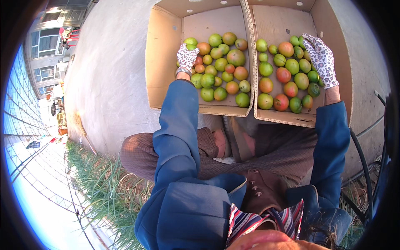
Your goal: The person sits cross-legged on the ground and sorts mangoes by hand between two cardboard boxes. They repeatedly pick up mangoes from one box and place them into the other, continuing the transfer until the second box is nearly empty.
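Note:
Two open cardboard boxes stand side by side before me, each holding several green and reddish tomatoes. My left hand (187, 57), in a spotted white glove, is at the left side of the left box (162, 59), with its fingers at a green tomato (191, 47); whether it grips the tomato cannot be told. Over the right edge of the tomatoes in the right box (334, 59) is my right hand (320, 59), gloved alike. Its fingertips touch or nearly touch a green tomato (301, 42), and its grip is hidden. A large reddish-green tomato (236, 57) lies in the left box.
The boxes rest on a concrete floor (106, 78). A broom (82, 128) and a strip of green grassy plants (103, 187) are at the left. Black hoses or tubes (362, 159) curve at the right. A red chair (72, 37) stands far off near a building.

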The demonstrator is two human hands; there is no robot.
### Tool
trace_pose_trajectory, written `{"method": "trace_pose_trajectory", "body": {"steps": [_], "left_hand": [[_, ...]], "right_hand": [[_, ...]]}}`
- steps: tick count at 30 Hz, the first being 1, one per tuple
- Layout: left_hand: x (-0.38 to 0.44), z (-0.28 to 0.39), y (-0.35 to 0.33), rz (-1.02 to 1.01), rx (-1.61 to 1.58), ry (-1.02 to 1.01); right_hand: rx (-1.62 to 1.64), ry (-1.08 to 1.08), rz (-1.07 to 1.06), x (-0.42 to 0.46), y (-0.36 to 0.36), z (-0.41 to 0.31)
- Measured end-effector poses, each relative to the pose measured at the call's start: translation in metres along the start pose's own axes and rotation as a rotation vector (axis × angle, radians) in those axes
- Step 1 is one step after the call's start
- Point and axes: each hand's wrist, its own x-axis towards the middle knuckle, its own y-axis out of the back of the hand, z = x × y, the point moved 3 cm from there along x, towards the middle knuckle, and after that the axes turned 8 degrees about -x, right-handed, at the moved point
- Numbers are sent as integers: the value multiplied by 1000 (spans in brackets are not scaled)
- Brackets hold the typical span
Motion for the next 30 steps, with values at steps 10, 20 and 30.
{"method": "trace_pose_trajectory", "body": {"steps": [10,20,30], "left_hand": [[8,-13,-16,-176,86,37],[-8,138,16,212,-247,-289],[-138,320,-87,-181,-807,-402]], "right_hand": [[-92,-22,-58,-1,-3,6],[-41,-193,315,17,45,49],[-695,-61,447,15,55,44]]}}
